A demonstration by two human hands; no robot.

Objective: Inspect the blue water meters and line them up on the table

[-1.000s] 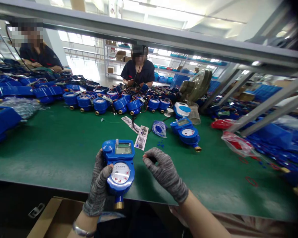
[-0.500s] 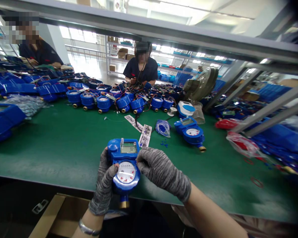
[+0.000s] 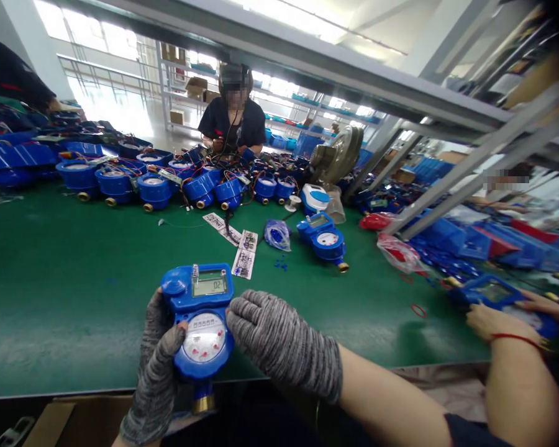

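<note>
A blue water meter (image 3: 199, 323) with a small display and a round white dial is held above the table's front edge, its brass end pointing down. My left hand (image 3: 161, 360), in a grey knitted glove, grips its left side, the thumb by the dial. At the meter's right side is my right hand (image 3: 279, 341), gloved too, its fingers pressed together; what they hold, if anything, is hidden. Beyond stand a second blue meter (image 3: 327, 239), a plastic bag of blue parts (image 3: 277, 235) and printed label sheets (image 3: 245, 254).
Blue meters with loose wires (image 3: 153, 189) line the green table (image 3: 97, 261). A person (image 3: 235, 121) sits across. At the right, another person's hands (image 3: 498, 323) hold a blue meter. Red bags (image 3: 398, 251) and a metal frame (image 3: 475, 149) stand nearby.
The view has turned to the right, bringing a person's hands and meter into sight at the right. My hands keep their places on the meter, which now appears farther left.
</note>
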